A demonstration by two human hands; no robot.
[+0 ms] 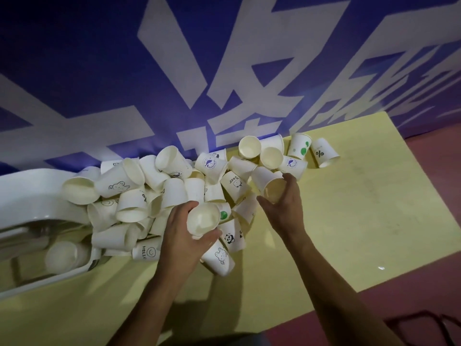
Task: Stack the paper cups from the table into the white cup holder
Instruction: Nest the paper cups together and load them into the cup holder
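The cup in the left hand [203, 219] is tipped with its open mouth up toward the person, base pointing away into the heap of paper cups [154, 186]. The left hand [182, 236] has its grip wrapped around that cup's wall, thumb on the near side.

Just to the right, and apart from it, a second cup [268, 182] slants with its mouth down and toward the person; the right hand [284, 206] has its grip curled round the rim end.

The two mouths face roughly the same way, so I judge one cup must be turned and slid base-first into the other.

The white cup holder [30, 186] lies at the left of the yellow surface [349, 221], beyond the heap and nearer the left hand. Pale nested cups [64, 255] show inside it.
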